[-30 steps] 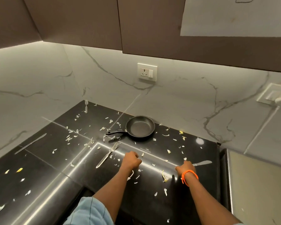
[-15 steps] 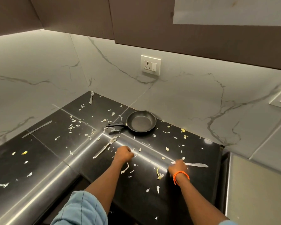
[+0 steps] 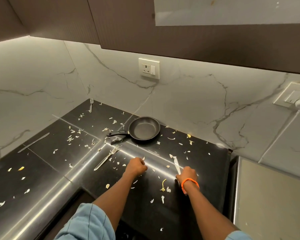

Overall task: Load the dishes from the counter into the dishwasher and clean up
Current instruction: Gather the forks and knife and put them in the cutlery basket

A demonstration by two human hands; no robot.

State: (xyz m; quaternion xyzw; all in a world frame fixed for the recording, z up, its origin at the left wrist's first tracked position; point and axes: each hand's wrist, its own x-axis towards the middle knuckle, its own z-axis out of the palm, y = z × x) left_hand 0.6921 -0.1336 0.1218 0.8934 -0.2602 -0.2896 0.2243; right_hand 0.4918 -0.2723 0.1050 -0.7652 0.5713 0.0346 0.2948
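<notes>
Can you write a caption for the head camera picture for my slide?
Right hand grips a knife, left hand fisted, on a scrap-strewn black counter near a frying pan.

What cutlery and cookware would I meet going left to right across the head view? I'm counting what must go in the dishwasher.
Knife by the left wall → far fork in the corner → near fork → black frying pan → knife held in the right hand.

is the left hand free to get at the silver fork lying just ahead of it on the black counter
Probably yes. The left hand sits fisted just right of the silver fork, with only pale peel scraps between them on the black counter. Whether the fist holds anything cannot be told.
</notes>
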